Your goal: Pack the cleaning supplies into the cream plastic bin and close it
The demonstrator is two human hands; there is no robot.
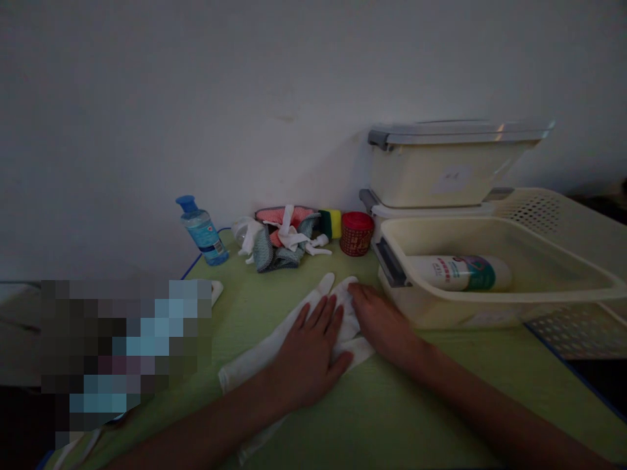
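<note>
A white glove (pixel 262 352), thin and soft, lies on the green tabletop with its finger parts pointing away from me; whether a second one lies with it I cannot tell. My left hand (pixel 313 346) rests flat across it, fingers stretched out and thumb to the side. At the glove's finger end, on the right, my right hand (pixel 379 320) is bent with its fingers together on the fabric. Its fingertips are partly hidden.
Along the wall stand a blue bottle (pixel 203 232), a pile of cloths (pixel 279 245), a sponge (pixel 330 224) and a red-lidded jar (pixel 356 234). At right, an open cream bin (pixel 490 313) holds a white bottle (pixel 455 272); behind it sits a lidded box (pixel 431 173).
</note>
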